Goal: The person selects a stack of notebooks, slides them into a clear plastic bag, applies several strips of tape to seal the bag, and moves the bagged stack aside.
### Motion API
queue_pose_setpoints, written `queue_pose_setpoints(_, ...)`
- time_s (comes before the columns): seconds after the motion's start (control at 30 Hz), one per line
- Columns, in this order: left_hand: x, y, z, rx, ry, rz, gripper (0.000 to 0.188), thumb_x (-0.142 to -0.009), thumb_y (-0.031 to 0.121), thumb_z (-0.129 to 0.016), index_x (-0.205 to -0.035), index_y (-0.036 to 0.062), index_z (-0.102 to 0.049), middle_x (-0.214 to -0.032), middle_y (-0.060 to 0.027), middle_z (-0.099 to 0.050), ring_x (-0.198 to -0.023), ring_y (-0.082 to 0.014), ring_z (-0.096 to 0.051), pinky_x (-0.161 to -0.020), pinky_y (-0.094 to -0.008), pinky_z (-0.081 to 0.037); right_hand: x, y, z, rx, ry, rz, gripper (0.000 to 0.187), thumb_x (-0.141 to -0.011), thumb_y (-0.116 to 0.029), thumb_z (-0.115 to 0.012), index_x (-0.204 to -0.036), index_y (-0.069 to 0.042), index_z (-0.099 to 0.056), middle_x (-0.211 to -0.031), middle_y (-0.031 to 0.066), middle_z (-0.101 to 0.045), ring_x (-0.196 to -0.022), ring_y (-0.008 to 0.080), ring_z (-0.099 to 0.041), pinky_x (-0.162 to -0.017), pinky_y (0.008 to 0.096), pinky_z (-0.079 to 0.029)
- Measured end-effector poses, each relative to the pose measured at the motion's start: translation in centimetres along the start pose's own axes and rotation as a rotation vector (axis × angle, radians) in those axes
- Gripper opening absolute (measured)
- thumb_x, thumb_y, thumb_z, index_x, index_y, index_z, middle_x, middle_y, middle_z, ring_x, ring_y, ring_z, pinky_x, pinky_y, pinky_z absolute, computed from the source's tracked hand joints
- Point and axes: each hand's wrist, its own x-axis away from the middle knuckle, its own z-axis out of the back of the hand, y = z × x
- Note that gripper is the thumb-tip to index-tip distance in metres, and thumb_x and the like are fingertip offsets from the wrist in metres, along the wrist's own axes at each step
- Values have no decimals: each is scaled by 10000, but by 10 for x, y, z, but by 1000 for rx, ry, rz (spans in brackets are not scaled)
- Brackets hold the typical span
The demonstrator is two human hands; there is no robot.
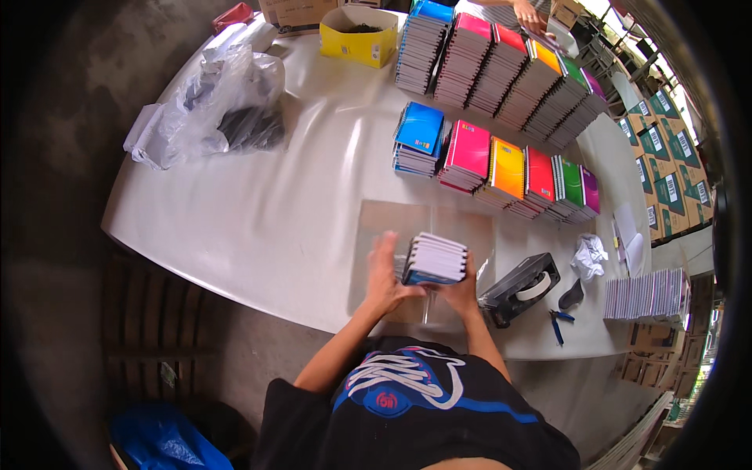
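Notebook stack (437, 258) was held over the clear plastic sheet (384, 223) on the table (258, 223). Right hand (460, 291) gripped its right side; left hand (384, 274) blurred, fingers spread, couldn't tell if touching. My read: set gathered, taping not done, tape dispenser (523, 290) unused alongside. Plenty left: six front piles (506, 168), six taller rear piles (497, 72). Right-edge stack (644, 296) maybe finished, unconfirmed.

A packing workshop, it seems: notebook stacks (470, 153) on a broad table (258, 235), tape dispenser (509, 301) near right, cartons (667, 160) piled right.
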Motion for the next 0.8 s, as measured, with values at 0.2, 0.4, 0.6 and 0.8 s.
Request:
queue_pose_setpoints(0.2, 25, -27, 3, -531, -26, 82, 898, -838, 645, -417, -1441, 18, -191, -1499, -235, -121, -1400, -355, -103, -1106, -495, -137, 3, -10, 18, -377, 23, -520, 576, -600, -84, -841, -1110, -34, -579, -1026, 70, -638, -932, 182, -612, -827, 313, -498)
queue_pose_setpoints(0.4, 27, -14, 9, -588, -24, 128, 854, -861, 589, -426, -1437, 2, -196, -1501, -214, -144, -1399, -324, -139, -1109, -501, -126, -5, -2, 20, -450, -33, -660, 602, -627, -138, -838, -1157, -43, -568, -1091, 79, -622, -984, 195, -595, -864, 334, -478)
queue_pose_setpoints(0.6, 33, -10, 8, -589, 20, 177, 682, -921, 453, -388, -1430, 25, -240, -1500, -160, -197, -1399, -302, -146, -1113, -506, -85, -14, -1, 23, -479, -165, -736, 618, -626, -149, -845, -1165, -36, -564, -1087, 82, -627, -982, 193, -600, -863, 337, -489)
queue_pose_setpoints(0.8, 29, -8, 4, -615, -1, 121, 576, -944, 387, -351, -1410, 50, -310, -1475, -109, -277, -1390, -277, -186, -1109, -522, -96, -9, 8, 25, -474, -148, -628, 595, -633, -150, -844, -1151, -34, -574, -1069, 85, -636, -954, 197, -611, -856, 342, -493)
